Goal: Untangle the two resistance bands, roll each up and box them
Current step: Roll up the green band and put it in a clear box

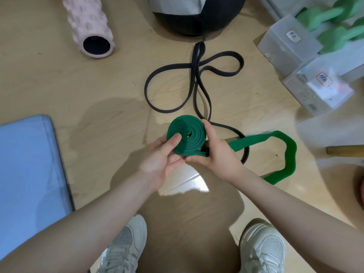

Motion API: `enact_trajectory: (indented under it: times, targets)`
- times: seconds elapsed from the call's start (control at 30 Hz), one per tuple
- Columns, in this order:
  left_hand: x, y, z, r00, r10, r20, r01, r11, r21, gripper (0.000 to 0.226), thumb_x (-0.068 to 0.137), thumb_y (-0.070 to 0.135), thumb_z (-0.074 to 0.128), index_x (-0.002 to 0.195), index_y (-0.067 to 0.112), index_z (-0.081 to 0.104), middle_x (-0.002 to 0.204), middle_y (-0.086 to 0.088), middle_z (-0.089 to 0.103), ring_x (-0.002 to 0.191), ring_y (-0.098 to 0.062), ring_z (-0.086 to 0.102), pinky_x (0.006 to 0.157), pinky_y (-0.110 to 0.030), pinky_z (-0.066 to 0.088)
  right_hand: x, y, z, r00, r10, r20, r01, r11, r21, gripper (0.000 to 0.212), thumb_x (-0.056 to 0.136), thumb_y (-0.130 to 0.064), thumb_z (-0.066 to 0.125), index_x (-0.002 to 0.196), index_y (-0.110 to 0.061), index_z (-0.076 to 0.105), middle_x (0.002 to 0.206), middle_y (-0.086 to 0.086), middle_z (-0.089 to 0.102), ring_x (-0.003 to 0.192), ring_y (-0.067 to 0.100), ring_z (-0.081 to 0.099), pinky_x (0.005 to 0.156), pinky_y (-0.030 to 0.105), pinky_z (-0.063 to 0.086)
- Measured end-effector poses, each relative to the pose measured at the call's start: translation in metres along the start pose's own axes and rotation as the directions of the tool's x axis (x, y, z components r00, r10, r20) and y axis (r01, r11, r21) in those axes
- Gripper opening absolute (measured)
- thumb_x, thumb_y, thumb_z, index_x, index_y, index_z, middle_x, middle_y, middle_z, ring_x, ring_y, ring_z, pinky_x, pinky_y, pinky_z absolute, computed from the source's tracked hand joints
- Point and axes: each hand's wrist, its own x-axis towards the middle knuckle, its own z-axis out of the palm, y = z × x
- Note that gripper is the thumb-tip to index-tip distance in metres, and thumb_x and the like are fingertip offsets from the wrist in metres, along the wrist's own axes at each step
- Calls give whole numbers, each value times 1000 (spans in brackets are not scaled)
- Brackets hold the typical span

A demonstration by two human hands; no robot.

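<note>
Above the wooden floor (59,85), my left hand (163,154) and right hand (216,152) are pinching one half-rolled green band (186,134); one black band (194,75) is lying loose beyond, two clear boxes (287,46) right.

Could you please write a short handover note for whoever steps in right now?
Left hand cradles the green band coil, thumb on its face. Right hand grips the coil's edge, feeding the tail.
Green band: mostly rolled; loose tail on the floor to the right.
Black band: unrolled, in loops on the floor ahead.
Clear boxes: far right.
Done: bands look mostly separated.
Left: finish green, roll black, box both.
</note>
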Motion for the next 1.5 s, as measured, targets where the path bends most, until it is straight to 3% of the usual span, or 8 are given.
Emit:
enact_trajectory:
  times: [0.3,0.4,0.6,0.8,0.97,1.2,1.33,1.5]
  targets:
    - [-2,-26,3,984,91,-156,-99,994,-48,21,82,5,66,97,15,54,95,-1,69,91,-17,68,90,-30,50,-6,1,28,994,98,-56,-98,995,17,97,76,-37,73,145,-14,10,98,8,68,82,28,66,69,44,54]
    - [6,-18,-9,975,158,-153,-161,987,-2,31,78,1,67,105,12,57,100,-6,71,93,-20,69,86,-30,53,1,9,22,996,85,34,-71,955,-287,102,78,-43,69,147,-8,2,100,10,67,91,30,63,85,37,48]
    - [16,-4,-24,964,199,-176,-180,976,120,29,76,5,70,97,20,58,102,-5,69,100,-21,65,78,-24,53,5,13,-6,932,70,357,212,692,-690,35,96,-36,38,124,-17,44,102,9,60,91,32,58,61,31,34]
    - [19,12,-30,969,219,-112,-204,970,135,25,81,3,65,100,16,56,96,-3,70,90,-19,68,84,-30,53,3,24,13,909,-253,331,411,670,-618,37,84,-31,34,75,-7,62,66,9,59,67,31,60,47,29,45]
    - [20,6,-34,981,162,-103,-142,973,181,28,79,4,67,101,18,57,97,-9,69,89,-21,67,83,-28,54,-5,43,15,949,-3,316,118,932,-344,8,94,-20,42,96,-13,39,68,5,52,63,30,53,58,39,44]
    - [19,5,-37,997,72,-23,-58,925,375,41,76,3,70,114,8,58,102,-13,70,89,-25,69,88,-35,54,-5,50,-7,953,20,303,52,972,-228,69,94,-30,51,146,-24,7,75,7,60,63,20,55,63,36,48]
    - [20,12,-28,994,3,106,-63,819,570,40,78,0,68,116,8,58,98,-12,68,82,-18,68,73,-23,57,6,39,-31,927,-29,373,130,959,-251,100,86,-28,64,133,-58,-19,78,13,61,68,23,57,73,41,50]
    - [20,29,-23,978,-148,145,-5,683,731,23,80,4,67,102,12,64,73,-2,70,55,-8,64,57,-19,54,12,24,-38,870,-43,492,170,961,-218,103,83,-24,69,132,-55,-16,84,-12,55,67,0,48,69,16,37]
